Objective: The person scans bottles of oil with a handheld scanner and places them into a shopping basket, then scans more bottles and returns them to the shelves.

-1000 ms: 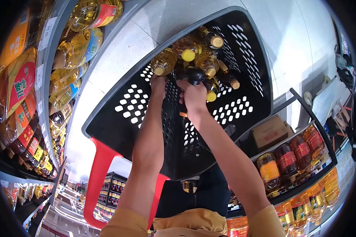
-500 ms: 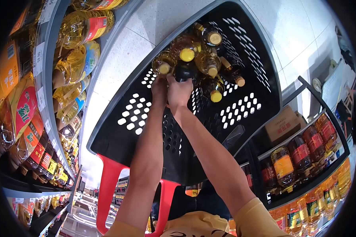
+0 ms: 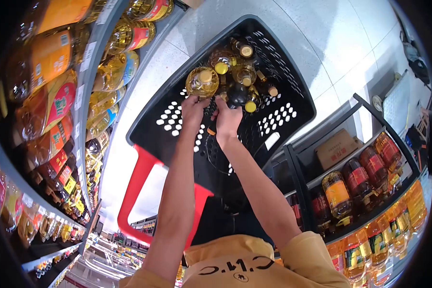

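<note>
Several bottles of golden oil stand in a black shopping basket (image 3: 148,115) with red handles, their caps facing up toward me. At the basket's left side, my left hand (image 3: 194,113) has its fingers curled against the near side of an oil bottle (image 3: 195,85) with a tan cap. This bottle looks larger than its neighbours. My right hand (image 3: 229,119) is closed beside it, its fingers curled inward. A round black object (image 3: 236,95) sits against its knuckles. What those fingers hold is hidden. Below the hands, a small orange-tipped dark item (image 3: 211,130) and a thin cord show.
On the left a tall shelf (image 3: 84,86) holds rows of oil bottles. To the right stands a dark rack (image 3: 316,211) with dark and golden bottles and a cardboard box (image 3: 338,148). Pale floor tiles (image 3: 302,29) lie beyond the basket.
The view has shifted, and the basket appears smaller. My hands have moved apart. The tan-capped bottle at my left hand now appears larger against the others, and the black object has shifted right among them.
</note>
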Available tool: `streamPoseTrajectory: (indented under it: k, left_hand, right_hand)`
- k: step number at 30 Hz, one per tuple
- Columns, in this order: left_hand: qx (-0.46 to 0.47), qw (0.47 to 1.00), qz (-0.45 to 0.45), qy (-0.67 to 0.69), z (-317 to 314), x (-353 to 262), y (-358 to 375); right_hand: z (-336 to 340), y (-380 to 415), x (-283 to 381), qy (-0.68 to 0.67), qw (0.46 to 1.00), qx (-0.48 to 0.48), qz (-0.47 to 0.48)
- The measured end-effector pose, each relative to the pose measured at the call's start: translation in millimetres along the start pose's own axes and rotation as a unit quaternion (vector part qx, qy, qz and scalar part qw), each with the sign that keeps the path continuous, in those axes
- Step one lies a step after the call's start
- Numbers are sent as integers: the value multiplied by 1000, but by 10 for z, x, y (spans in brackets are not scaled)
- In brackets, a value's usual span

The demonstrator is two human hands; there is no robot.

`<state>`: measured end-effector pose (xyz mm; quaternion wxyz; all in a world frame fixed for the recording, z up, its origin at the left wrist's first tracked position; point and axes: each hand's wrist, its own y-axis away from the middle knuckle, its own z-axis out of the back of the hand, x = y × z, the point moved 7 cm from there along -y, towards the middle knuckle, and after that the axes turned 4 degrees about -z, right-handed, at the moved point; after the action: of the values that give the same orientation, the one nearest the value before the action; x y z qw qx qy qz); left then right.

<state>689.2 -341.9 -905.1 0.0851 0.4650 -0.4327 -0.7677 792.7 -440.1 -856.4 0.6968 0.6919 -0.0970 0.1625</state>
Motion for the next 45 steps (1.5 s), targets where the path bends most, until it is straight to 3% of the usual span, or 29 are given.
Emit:
streamPoseTrajectory:
  k: [10,16,22,29,34,45]
  left_hand:
    - [181,978,-57,83,6,-1725,1545]
    - [263,953,-120,94,150,-2347,2578]
    - [282,932,-200,106,467,-2803,3565]
    - [278,905,-295,128,1036,-2982,4611]
    - [226,891,-319,230,1436,-2734,5228]
    - [93,883,-341,309,2562,-2062,6197]
  right_hand:
    - [316,1523,1012,-22,987,103,121]
    - [660,2651,1428,56,971,127,195]
    - [922,3776,1567,62,938,131,316]
    - [1103,4847,1372,56,901,184,389]
    - [1132,5378,1213,89,833,308,452]
    - [884,6126,128,183,799,455,348]
